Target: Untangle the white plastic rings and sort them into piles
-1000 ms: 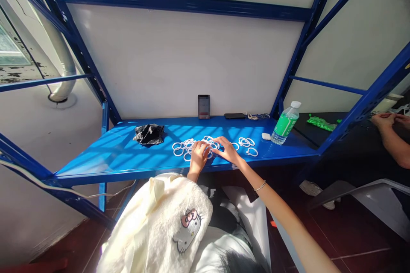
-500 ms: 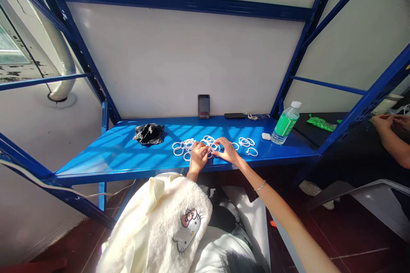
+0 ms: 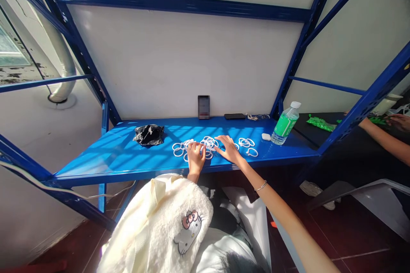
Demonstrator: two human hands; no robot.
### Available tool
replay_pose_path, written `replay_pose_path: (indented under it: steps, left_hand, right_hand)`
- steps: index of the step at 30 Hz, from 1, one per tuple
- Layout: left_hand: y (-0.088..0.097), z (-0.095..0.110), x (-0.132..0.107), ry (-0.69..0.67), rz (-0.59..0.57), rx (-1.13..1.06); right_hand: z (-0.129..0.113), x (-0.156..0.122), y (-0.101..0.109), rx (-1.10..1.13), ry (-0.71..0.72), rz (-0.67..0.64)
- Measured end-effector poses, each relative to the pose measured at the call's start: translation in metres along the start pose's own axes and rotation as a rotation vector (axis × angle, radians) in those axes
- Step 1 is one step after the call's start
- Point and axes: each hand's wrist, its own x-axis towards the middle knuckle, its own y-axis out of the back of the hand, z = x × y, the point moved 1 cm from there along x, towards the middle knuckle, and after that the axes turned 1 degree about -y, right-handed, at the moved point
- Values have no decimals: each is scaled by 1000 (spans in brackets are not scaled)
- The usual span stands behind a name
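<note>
Several white rings [image 3: 209,141] lie in a loose heap near the front edge of the blue table [image 3: 112,153]. My left hand [image 3: 196,158] is over the left part of the heap, its fingers curled and thumb and forefinger drawn together around a white ring, only partly visible. Just right of the heap, my right hand [image 3: 229,150] has thumb and fingers apart, with nothing seen between them. A few more white rings [image 3: 246,142] lie to its right; one [image 3: 252,152] sits nearer the front edge.
A crumpled black plastic bag [image 3: 149,135] lies at left. At right stand a green-labelled bottle [image 3: 285,124] and a small white case [image 3: 266,137]. A phone [image 3: 203,107] leans on the wall beside a black flat device [image 3: 235,116] and cable [image 3: 255,117]. Another person's arm [image 3: 384,136] shows far right.
My right thumb and fingers have come away from the ring between my hands and spread wider. My left hand has shifted slightly left and turned. The other person's arms have moved.
</note>
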Motion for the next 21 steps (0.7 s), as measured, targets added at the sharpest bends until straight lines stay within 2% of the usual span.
replay_pose_path:
  steps: [4, 10, 14, 21]
  left_hand:
    - [-4, -2, -4, 62, 27, 66]
    - [-8, -4, -5, 84, -12, 80]
    - [-7, -3, -5, 82, -18, 72]
    - [-8, -5, -4, 46, 8, 42]
  right_hand:
    - [15, 4, 26, -58, -75, -56]
    - [43, 1, 62, -122, -127, -289]
    - [47, -3, 66, -221, -210, -348]
    - [38, -4, 52, -443, -292, -423]
